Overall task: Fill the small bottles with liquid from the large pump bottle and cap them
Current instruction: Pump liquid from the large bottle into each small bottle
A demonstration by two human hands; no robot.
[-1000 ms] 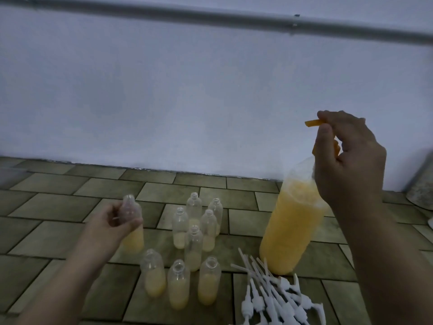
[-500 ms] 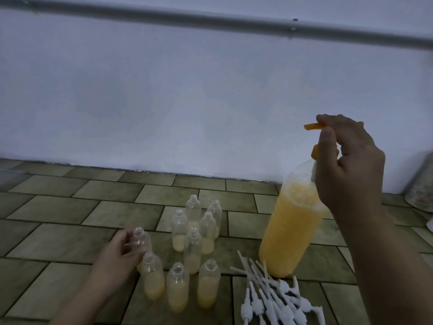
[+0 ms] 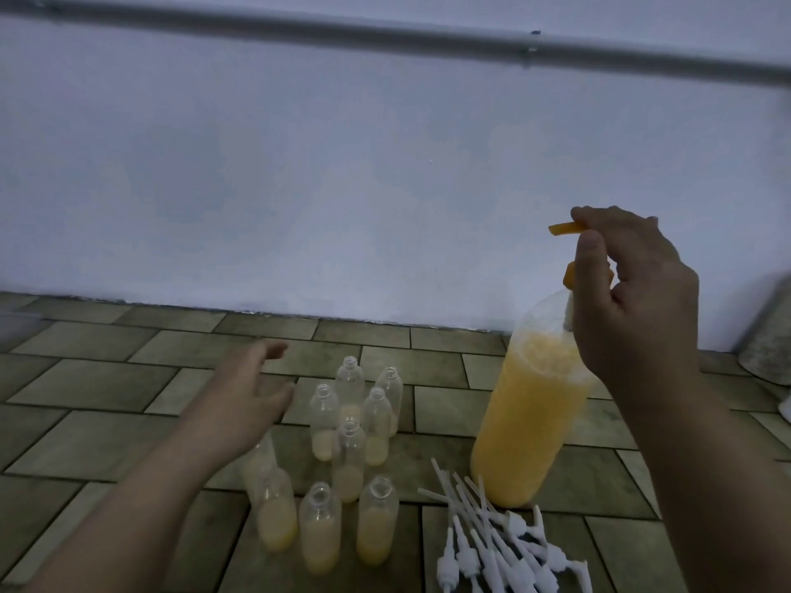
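A large clear pump bottle (image 3: 528, 425) full of orange-yellow liquid stands on the tiled floor at the right. My right hand (image 3: 633, 293) grips its orange pump head (image 3: 566, 229) from above, thumb on the spout's underside. Several small clear bottles (image 3: 349, 447), uncapped and partly filled with pale yellow liquid, stand in a cluster left of it. My left hand (image 3: 246, 395) hovers with relaxed fingers above the cluster's left side and holds nothing. A pile of white pump caps (image 3: 492, 545) lies in front of the large bottle.
A white wall with a grey pipe (image 3: 385, 36) runs behind the floor tiles. A grey container (image 3: 768, 331) sits at the far right edge against the wall. Bare tiles stretch to the left of the cluster.
My left hand set the small bottle it held down at the cluster's left side, let go and lifted away with fingers spread. My right hand stayed on the pump head.
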